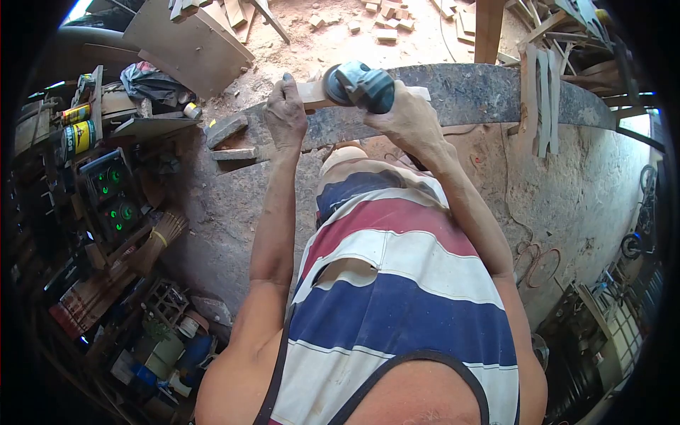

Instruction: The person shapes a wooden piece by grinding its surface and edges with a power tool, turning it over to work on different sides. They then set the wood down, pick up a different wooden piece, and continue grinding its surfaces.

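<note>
The left hand (286, 113) closes its grip around one end of a small wooden block (310, 93), seemingly light and stiff, best held well back from the angle grinder (358, 85), which the right hand (409, 122) clasps tightly at the worktop (467, 95) edge.

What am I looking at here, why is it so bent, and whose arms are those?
This is one picture from a camera worn on a person's head, looking down; its wide lens bends the edges, and the person's striped shirt fills the bottom. There is no machine, only two bare hands. The left hand grips a wooden piece at the edge of the workbench. The right hand holds a blue-grey power grinder against it. A block lies beside them, and wood offcuts litter the floor beyond.
</note>
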Available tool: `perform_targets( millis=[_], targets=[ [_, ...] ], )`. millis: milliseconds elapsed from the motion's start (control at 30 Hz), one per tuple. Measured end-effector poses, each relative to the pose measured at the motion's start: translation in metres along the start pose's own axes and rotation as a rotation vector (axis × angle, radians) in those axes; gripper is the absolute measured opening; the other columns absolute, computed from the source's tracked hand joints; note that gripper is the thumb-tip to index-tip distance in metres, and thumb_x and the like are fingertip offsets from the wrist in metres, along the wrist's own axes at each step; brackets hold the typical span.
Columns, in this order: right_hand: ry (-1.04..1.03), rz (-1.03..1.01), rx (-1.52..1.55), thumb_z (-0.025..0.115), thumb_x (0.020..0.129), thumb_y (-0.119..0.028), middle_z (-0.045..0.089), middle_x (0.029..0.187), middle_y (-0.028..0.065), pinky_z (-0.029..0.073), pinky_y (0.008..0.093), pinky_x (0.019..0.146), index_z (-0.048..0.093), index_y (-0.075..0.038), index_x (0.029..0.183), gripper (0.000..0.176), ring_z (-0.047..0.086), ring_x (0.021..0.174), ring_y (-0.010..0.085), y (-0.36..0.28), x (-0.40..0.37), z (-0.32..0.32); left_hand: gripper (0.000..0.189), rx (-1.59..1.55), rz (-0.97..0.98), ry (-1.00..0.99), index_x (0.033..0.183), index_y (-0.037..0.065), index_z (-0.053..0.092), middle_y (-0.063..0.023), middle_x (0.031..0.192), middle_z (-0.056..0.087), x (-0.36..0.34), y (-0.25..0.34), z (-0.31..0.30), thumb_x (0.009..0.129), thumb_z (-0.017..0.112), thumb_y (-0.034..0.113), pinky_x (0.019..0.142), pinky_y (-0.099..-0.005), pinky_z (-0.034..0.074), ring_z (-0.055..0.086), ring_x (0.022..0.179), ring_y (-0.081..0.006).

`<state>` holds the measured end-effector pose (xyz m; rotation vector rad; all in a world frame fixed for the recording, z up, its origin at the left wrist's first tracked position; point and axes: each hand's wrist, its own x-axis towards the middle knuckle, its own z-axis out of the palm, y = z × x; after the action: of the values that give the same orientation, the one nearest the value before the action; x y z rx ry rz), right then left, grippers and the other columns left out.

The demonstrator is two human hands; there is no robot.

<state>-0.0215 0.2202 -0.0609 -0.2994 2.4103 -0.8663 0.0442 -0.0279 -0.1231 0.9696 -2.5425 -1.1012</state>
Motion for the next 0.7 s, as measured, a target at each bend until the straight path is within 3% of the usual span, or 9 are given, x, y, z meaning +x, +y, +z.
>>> perform_targets(
  millis=[133,300,533,567,700],
  targets=[
    [-0.003,-0.01,-0.058,0.085,0.081,-0.042,0.08,0.098,0.0284,0.063,0.0491,0.089,0.069,0.006,0.121,0.064,0.081,0.094,0.0416,-0.015,0.003,-0.005,0.054,-0.059,-0.017,-0.033,0.096,0.0,0.071,-0.0299,0.086,0.073,-0.005,0.023,-0.005,0.118,0.049,0.044,0.078,-0.0564,0.056,0.075,0.088,-0.0494],
    [0.028,0.052,-0.078,0.086,0.081,-0.042,0.081,0.097,0.0275,0.063,0.0497,0.088,0.068,0.006,0.122,0.066,0.081,0.092,0.0434,-0.015,0.002,-0.013,0.05,-0.047,0.028,0.009,0.097,0.001,0.072,-0.0275,0.085,0.074,0.007,-0.019,0.011,0.118,0.049,0.04,0.073,-0.0542,0.058,0.078,0.08,-0.0425],
    [0.03,0.042,0.005,0.086,0.08,-0.045,0.08,0.101,0.0308,0.062,0.0503,0.095,0.069,0.006,0.125,0.07,0.08,0.101,0.0449,-0.012,0.006,0.014,0.043,-0.139,-0.074,-0.096,0.1,0.001,0.073,-0.0258,0.088,0.077,0.012,-0.007,0.003,0.117,0.052,0.035,0.071,-0.049,0.063,0.08,0.081,-0.0382],
    [0.037,0.057,0.031,0.086,0.08,-0.046,0.079,0.103,0.0321,0.063,0.0507,0.096,0.068,0.007,0.125,0.072,0.08,0.103,0.0457,-0.002,0.008,0.018,0.054,0.131,0.298,-0.056,0.104,-0.004,0.072,-0.0202,0.086,0.074,0.022,-0.041,0.008,0.116,0.059,0.046,0.063,-0.0442,0.064,0.078,0.076,-0.0273],
    [-0.001,0.165,0.101,0.086,0.079,-0.052,0.079,0.115,0.0334,0.063,0.051,0.1,0.07,0.007,0.13,0.079,0.08,0.106,0.0465,0.047,0.02,0.036,0.049,-0.123,-0.021,-0.172,0.107,-0.004,0.072,-0.0168,0.095,0.075,0.014,-0.024,-0.005,0.112,0.069,0.044,0.065,-0.0413,0.069,0.078,0.084,-0.0232]
  ],
)
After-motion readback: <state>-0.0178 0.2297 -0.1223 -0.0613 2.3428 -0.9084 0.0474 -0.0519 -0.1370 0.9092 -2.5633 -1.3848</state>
